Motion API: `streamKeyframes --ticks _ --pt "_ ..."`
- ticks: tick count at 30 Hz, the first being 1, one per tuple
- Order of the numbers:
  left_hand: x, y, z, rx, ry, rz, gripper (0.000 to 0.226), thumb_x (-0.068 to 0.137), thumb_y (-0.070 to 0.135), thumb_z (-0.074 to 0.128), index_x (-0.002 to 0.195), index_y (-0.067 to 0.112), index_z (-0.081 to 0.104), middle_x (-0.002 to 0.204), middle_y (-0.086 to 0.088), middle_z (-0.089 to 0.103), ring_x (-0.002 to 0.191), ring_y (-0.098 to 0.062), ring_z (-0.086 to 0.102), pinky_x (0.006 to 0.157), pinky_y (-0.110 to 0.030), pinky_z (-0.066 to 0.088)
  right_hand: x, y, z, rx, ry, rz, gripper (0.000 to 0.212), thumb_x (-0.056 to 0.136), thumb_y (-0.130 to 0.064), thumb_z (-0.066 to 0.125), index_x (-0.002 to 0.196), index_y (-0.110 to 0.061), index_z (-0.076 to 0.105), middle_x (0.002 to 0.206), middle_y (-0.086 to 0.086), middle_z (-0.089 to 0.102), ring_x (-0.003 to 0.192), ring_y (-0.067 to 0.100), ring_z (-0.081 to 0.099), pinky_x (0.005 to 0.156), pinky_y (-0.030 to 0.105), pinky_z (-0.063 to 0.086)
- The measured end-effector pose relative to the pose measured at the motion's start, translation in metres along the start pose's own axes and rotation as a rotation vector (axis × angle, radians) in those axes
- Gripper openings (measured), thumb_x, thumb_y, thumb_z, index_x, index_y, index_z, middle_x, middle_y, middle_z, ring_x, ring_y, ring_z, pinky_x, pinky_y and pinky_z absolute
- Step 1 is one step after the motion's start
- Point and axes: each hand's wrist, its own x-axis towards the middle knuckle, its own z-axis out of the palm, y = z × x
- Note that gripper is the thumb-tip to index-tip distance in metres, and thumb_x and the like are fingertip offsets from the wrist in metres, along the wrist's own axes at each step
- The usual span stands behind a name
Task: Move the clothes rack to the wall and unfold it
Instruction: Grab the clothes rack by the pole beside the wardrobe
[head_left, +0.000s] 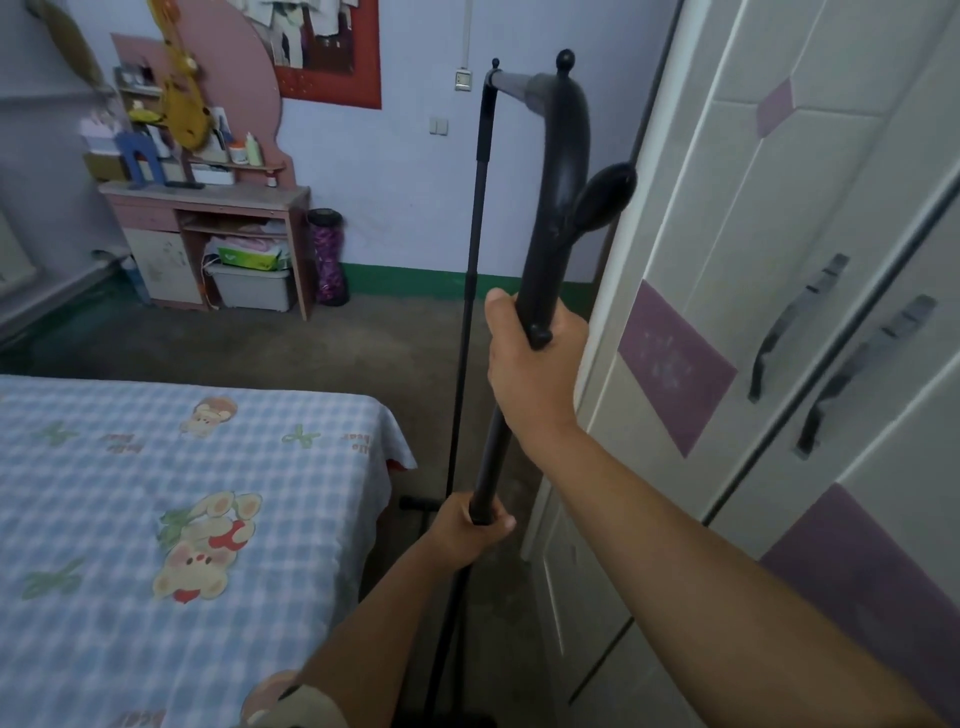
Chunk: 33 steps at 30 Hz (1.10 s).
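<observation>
A black metal clothes rack (558, 171) stands folded and upright in the gap between the bed and the wardrobe. Its near post ends in a curved black top piece with round knobs, and a grey top bar (511, 83) runs back to a thin far post (475, 249). My right hand (535, 364) is shut on the lower end of the curved top piece. Lower down, my left hand (475, 525) grips the near post. The pale violet wall (415, 208) with a green skirting lies straight ahead. The rack's feet are mostly hidden.
A bed (182, 519) with a blue checked sheet fills the left foreground. A white wardrobe (779, 312) with purple panels and dark handles lines the right. A pink desk (208, 208) with shelves, a storage box and a purple roll (327, 254) stand by the far wall. Bare floor (363, 343) lies ahead.
</observation>
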Motion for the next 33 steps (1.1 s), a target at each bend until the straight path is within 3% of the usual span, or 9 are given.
streamKeyframes --ticks 3,14,20,27,33 --pt "0.038 0.000 -0.006 0.003 0.009 0.005 0.014 0.085 0.003 0.064 0.074 -0.003 0.058 0.069 -0.011 0.052 0.064 -0.012 0.051 0.059 -0.010 0.046 0.033 0.019 0.000 0.006 -0.007 0.008 0.032 0.091 -0.008 0.059 0.072 0.013 0.045 0.059 0.017 0.046 0.048 0.028 0.043 0.044 0.031 0.039" --pt "0.168 -0.009 -0.025 0.029 0.008 0.021 0.017 0.085 0.004 0.064 0.070 0.004 0.056 0.061 0.002 0.054 0.056 -0.001 0.054 0.060 -0.014 0.047 0.138 0.085 0.001 0.003 -0.036 0.014 0.021 0.092 -0.007 0.058 0.073 0.002 0.052 0.058 0.015 0.044 0.046 0.020 0.045 0.042 0.024 0.042" --pt "0.236 -0.015 -0.047 0.051 0.000 0.049 0.021 0.084 0.003 0.065 0.066 0.005 0.055 0.059 0.001 0.053 0.057 -0.007 0.052 0.061 -0.020 0.046 0.197 0.125 0.013 0.005 -0.018 0.009 0.029 0.091 -0.005 0.058 0.069 0.009 0.048 0.057 0.016 0.043 0.046 0.026 0.041 0.042 0.028 0.039" --pt "0.327 -0.026 -0.089 0.005 0.029 -0.009 0.032 0.081 0.004 0.068 0.055 0.018 0.054 0.057 0.005 0.054 0.055 -0.001 0.052 0.060 -0.017 0.045 0.271 0.179 0.046 -0.003 0.000 -0.003 0.032 0.091 -0.005 0.058 0.067 0.010 0.044 0.056 0.015 0.041 0.047 0.027 0.041 0.043 0.030 0.038" --pt "0.395 -0.020 -0.123 0.008 0.032 0.000 0.025 0.082 -0.002 0.065 0.063 0.006 0.052 0.058 -0.001 0.048 0.053 -0.002 0.047 0.059 -0.017 0.042 0.333 0.219 0.072 -0.007 0.013 0.010 0.027 0.092 -0.005 0.059 0.067 0.000 0.047 0.054 0.011 0.037 0.045 0.022 0.040 0.044 0.030 0.038"
